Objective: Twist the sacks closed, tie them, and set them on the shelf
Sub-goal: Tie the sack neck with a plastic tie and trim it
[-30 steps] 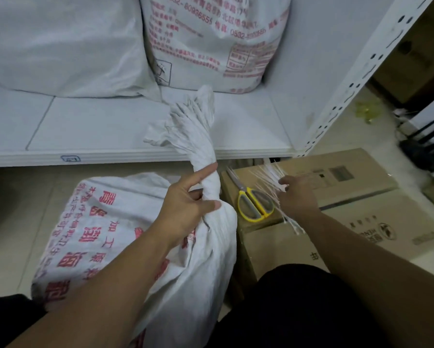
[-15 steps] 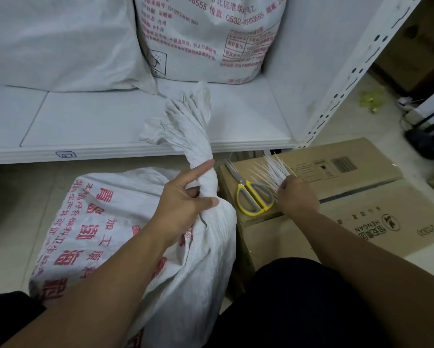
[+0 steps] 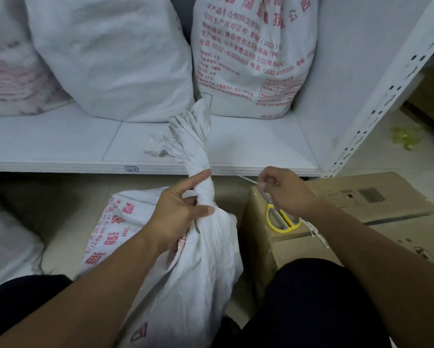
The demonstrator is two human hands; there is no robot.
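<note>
Sack (image 3: 185, 272) stands on the floor btwn my knees, its body bulging below the twisted neck (image 3: 200, 167). My left hand (image 3: 178, 212) is clamped round the base of that neck, fingers (image 3: 198, 177) curled onto the fabric, so the coil is held shut. Just right of the neck, my right hand (image 3: 283, 189) is closed in a pinch on one thin white tie (image 3: 247, 180). Its free end points toward the neck but isn't touching it yet. Lower right of the neck, yellow scissors (image 3: 282, 221) & the spare ties (image 3: 316, 233) lie on a cardboard box (image 3: 374, 204). Behind the neck runs the shelf (image 3: 60, 164), w/ filled sacks (image 3: 115, 59) farther back on it. Step in hand, I reckon, is the tying: twist done, tie not on. To do it well, don't slacken the left grip or the coil will prob. unwind. Bring the tie in right above my left fingers, where the neck is narrowest. Wrap it fully round, feed the end thru & pull snug before letting go. The tie looks thin & springy, so I'd pinch near its end for control. Lifting the sack onto the shelf comes after.
</note>
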